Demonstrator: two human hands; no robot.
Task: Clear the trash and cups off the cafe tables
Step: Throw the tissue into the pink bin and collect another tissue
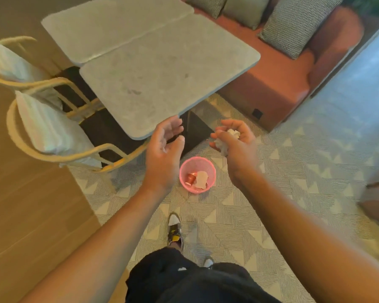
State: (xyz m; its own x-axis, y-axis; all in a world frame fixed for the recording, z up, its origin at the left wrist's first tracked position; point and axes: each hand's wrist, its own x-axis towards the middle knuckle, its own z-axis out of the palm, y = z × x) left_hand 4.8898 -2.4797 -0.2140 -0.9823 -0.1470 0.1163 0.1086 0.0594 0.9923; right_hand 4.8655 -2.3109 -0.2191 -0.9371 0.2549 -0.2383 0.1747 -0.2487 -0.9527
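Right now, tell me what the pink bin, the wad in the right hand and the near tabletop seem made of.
The pink bin looks like plastic or coated wire mesh, judging by the fine grid on its walls. The wad is crumpled white paper or tissue, creased and matte. The near tabletop looks like stone or concrete: mottled grey, matte, faintly stained. It could be laminate.

A pink mesh bin [197, 158] stands on the patterned carpet [249, 204], near a corner of the grey table [162, 79].
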